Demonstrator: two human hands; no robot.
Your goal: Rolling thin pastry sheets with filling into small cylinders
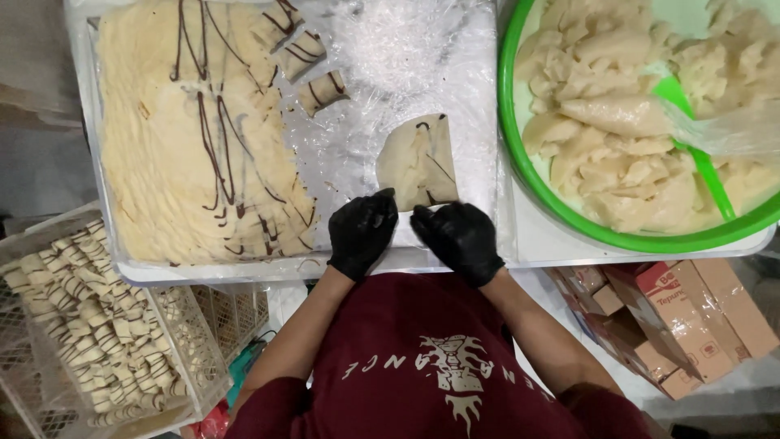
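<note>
Nearest, a dark red shirt (431,366) with a pale print, both bare forearms angling up and inward from it toward the table (536,244).

Left hand (361,232) in a black glove, wrist bent forward, fingers curled down, fingertips pinching the lower left corner of a triangular dough piece (418,162) — grip closed on that edge. Right hand (459,237), gloved the same, knuckles up, fingers tucked under and pressing on the lower right edge of the same piece; grip closed on it too. Hands close together, almost touching, at the near edge of the table.

Dough piece lying flat on clear plastic wrap (390,73), pale with thin chocolate lines, narrow end pointing away.

Down to the left, below table level, a wire-mesh tray (203,341) packed with rolled, striped pastries (89,325). Down to the right, brown cardboard boxes (674,317) stacked on the floor.

Further out on the left, a large sheet of dough (179,138) streaked with chocolate, cut into strips along its right side, a few small cut bits (313,69) lying loose beside it. Far right — a green bowl (520,162) heaped with pale dough lumps (617,122), a green spatula (691,138) resting in it.
</note>
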